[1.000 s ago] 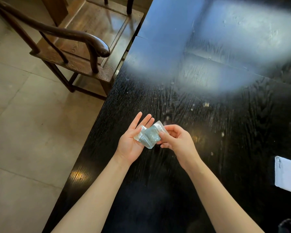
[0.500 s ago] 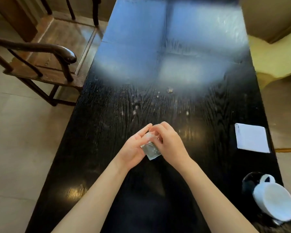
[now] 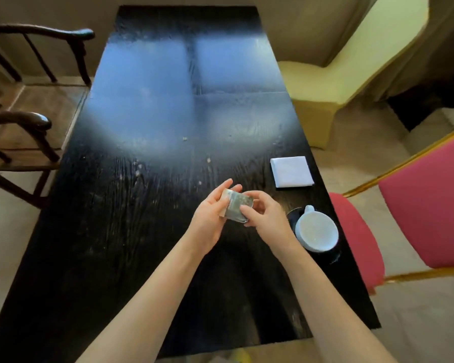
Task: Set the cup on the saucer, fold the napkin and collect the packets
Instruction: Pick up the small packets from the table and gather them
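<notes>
Over the middle of the black table, both hands hold a small stack of grey-green packets. My left hand cups the stack from the left with its fingers stretched up. My right hand pinches its right edge between thumb and fingers. A white cup stands on a dark saucer near the table's right edge, handle pointing away from me. Beyond the cup, a white napkin lies folded into a flat square.
A dark wooden armchair stands left of the table. A red chair with a gold frame is close on the right, and a pale yellow covered chair sits at the far right. Small crumbs dot the tabletop's middle.
The view has swung right and pulled back, bringing the cup, saucer and napkin fully into view. My hands have stayed together on the packets, the right one shifting its fingers along the stack's edge.
</notes>
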`<state>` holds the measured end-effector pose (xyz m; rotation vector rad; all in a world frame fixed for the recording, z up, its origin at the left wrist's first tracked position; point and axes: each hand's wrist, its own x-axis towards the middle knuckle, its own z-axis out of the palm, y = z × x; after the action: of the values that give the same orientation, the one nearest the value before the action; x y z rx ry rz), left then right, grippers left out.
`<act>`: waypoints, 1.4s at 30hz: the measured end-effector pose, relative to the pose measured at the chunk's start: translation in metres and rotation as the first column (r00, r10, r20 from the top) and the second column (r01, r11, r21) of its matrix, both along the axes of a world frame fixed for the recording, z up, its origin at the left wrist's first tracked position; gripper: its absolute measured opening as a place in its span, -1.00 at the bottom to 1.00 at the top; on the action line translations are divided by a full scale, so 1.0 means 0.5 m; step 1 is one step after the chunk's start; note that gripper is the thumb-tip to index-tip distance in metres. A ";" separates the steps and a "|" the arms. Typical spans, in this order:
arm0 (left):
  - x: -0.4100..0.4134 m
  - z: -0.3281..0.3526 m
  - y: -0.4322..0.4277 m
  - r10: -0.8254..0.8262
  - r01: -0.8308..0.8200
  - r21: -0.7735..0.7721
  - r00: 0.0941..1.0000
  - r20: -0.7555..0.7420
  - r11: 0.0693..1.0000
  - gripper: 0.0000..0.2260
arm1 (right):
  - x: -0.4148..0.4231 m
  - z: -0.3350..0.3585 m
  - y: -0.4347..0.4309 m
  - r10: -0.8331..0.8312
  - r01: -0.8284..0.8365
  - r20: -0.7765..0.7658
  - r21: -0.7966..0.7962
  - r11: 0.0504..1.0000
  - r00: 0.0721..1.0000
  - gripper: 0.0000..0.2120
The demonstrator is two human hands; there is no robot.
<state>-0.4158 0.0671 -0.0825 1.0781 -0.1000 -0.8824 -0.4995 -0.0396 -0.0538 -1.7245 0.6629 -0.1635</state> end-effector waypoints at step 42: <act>-0.501 -0.200 -0.196 -0.667 -0.040 0.787 0.505 0.548 0.615 -0.42 | -0.502 -0.247 -0.185 -0.319 0.222 -0.255 -0.344 0.912 0.913 -0.63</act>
<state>-0.6662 -0.0308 -0.1823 2.2805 -0.8665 -0.6964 -0.7507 -0.1320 -0.1775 -1.9713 1.1640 -0.2053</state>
